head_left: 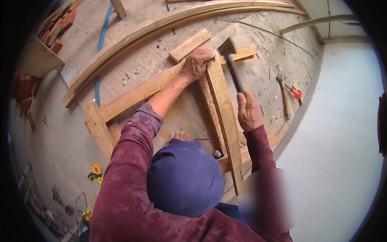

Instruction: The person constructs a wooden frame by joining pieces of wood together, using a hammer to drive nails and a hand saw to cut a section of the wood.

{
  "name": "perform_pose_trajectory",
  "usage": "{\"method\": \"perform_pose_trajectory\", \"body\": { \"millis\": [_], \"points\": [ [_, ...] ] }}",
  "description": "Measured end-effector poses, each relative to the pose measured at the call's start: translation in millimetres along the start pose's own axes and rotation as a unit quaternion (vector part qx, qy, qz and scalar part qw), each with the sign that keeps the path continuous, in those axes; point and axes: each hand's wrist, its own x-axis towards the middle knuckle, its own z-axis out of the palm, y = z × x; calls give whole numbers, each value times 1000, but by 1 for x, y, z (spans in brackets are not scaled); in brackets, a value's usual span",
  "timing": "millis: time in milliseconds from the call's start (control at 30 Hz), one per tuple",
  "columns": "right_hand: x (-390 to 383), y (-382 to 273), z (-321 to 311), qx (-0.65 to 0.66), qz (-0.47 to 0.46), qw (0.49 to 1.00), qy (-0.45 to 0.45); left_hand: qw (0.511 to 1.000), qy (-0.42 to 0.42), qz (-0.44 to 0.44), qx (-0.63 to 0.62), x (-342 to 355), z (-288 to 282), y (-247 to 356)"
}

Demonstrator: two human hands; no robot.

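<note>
Wooden planks form a rough frame on the dusty concrete floor (161,60). Left hand (196,62) presses down, fingers curled, on the top end of an upright plank (223,113) where it meets a cross plank (137,93). Right hand (249,112) grips the dark handle of a hatchet (230,60), its head raised just beside the left hand. Well apart to the right lies a hammer (283,94); a yellow tape measure (96,171) sits lower left

No packages, labels, signs or screens
</note>
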Motion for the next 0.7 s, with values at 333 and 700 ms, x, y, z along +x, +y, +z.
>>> {"method": "perform_pose_trajectory", "body": {
  "millis": [333,700],
  "points": [
    [-8,20,7,-6,8,999,43,999,-33,-4,28,-3,-1,1],
    [-142,61,51,34,93,990,101,853,-324,-250,323,-18,-28,18]
  ]
}}
